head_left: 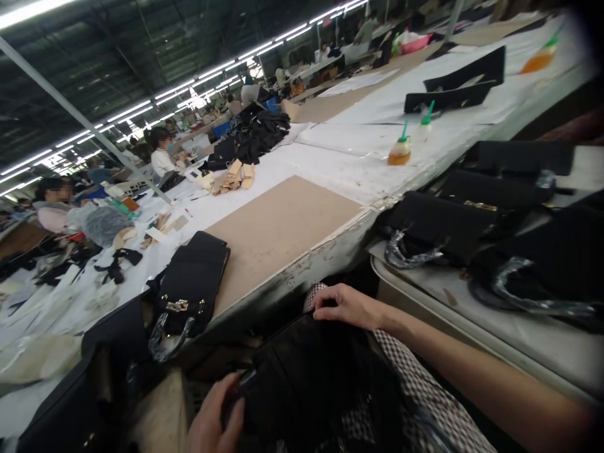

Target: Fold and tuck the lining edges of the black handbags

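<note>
A black handbag lies across my lap, over checked cloth. The thumb and fingers of my right hand pinch its upper edge near the table. At the bag's left side, my left hand has its fingers curled against the edge, partly blurred and cut off by the frame. Another black handbag with a gold clasp and plastic-wrapped handles rests on the table edge ahead of my left hand. Dark bag pieces lie to the left of it.
A brown board lies on the white table. Glue bottles stand near its edge. More black bags fill a surface at right. Wooden pieces and a heap of black bags sit farther back. People work across the table.
</note>
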Motion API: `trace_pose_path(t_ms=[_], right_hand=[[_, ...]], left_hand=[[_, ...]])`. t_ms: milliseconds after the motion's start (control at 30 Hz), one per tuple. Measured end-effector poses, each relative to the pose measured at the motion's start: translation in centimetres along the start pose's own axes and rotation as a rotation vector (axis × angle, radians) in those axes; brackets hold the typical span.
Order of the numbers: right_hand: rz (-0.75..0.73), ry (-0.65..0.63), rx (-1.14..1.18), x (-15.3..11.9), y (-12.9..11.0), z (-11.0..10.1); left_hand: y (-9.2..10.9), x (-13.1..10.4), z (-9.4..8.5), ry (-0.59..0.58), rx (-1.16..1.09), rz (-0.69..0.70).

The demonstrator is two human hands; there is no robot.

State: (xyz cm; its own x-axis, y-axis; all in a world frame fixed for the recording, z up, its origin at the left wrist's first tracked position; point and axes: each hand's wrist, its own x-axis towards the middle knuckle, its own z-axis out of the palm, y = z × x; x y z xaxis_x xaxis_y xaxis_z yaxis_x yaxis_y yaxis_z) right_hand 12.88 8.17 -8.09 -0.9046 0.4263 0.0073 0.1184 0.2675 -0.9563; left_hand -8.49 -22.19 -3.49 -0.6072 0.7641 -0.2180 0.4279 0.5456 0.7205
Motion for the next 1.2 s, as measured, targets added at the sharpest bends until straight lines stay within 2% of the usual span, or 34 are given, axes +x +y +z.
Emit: trace_pose_path(t_ms=[67,167,300,433,600,733,833,933,1100,1200], right_hand=[[0.027,0.015,-0.023,0.7,-0.1,0.6],[0.031,0.011,-0.035,1.1,-0.4,0.8],[0.019,0.03,-0.012,0.4,-0.5,0.2],[0.021,0.07,0.032,-0.5,-0.3,-0.1],[0.048,0.14,-0.011,-0.5,0.0,0.3],[0.047,0.158,-0.043,-0.4,0.1,0.5],[0.042,0.154,-0.057,-0.6,0.3,0.5],[0.046,0.167,-0.07,-0.9,0.6,0.5],[0.064,0.173,-0.077,-1.1,0.7,0.5],[0.066,0.173,-0.072,-1.2,0.7,0.5]], left_hand=[[1.0,0.4,0.6,0.0,-0.004,0.063],[3.7,1.6,2.0,-0.055,-0.156,0.04],[6.5,4.4,3.4,-0.096,-0.132,0.043],[6.7,6.2,4.0,-0.197,-0.17,0.019],[6.6,6.4,4.1,-0.281,-0.255,-0.062],[7.0,6.6,4.1,-0.398,-0.368,-0.154],[7.5,7.0,3.8,-0.491,-0.414,-0.163],[8.1,7.6,3.6,-0.539,-0.377,-0.135],[9.4,8.8,3.8,-0.55,-0.237,-0.135],[9.9,8.9,4.1,-0.527,-0.1,-0.06]])
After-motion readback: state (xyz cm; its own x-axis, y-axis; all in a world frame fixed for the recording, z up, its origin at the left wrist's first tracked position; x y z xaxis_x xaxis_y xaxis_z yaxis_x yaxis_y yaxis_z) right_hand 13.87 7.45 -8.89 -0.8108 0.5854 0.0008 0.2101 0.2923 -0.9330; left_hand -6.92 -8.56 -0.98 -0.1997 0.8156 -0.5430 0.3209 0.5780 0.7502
